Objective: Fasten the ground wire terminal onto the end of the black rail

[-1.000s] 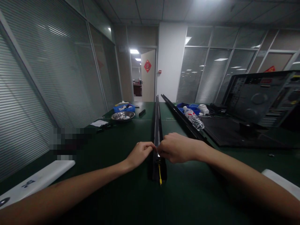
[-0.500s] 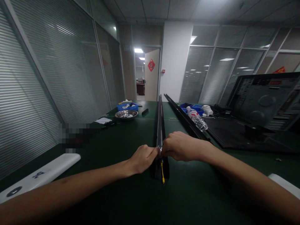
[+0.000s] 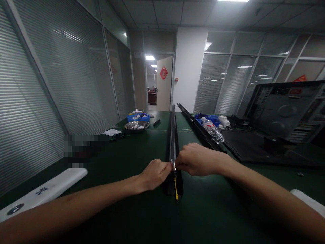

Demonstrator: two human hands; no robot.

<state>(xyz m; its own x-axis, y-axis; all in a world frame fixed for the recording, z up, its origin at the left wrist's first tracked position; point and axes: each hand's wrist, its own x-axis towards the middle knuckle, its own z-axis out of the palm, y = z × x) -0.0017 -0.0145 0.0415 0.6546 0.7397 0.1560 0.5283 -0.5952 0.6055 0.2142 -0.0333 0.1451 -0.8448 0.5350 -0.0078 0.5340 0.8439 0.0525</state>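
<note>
A long dark rail (image 3: 173,135) with a shiny strip along it points away from me on the green table (image 3: 132,149). Near its close end, my left hand (image 3: 156,174) is closed at the left side, fingertips pressed against the shiny strip. From the right, my right hand (image 3: 194,158) is closed at the same spot, its fingertips curled out of sight. What either hand pinches is too small to make out. A yellow cable (image 3: 176,188) sticks out of the rail's near end, just below both hands.
A second dark rail (image 3: 198,127) lies to the right, beside a plastic bottle (image 3: 213,130) and blue bins (image 3: 212,119). At the back left are a metal bowl (image 3: 137,126) and a blue basket (image 3: 138,117). A large dark panel (image 3: 284,108) stands at the right.
The view has tilted up slightly. Both hands stay at nearly the same place on the rail, with only a tiny shift of the fingers.
</note>
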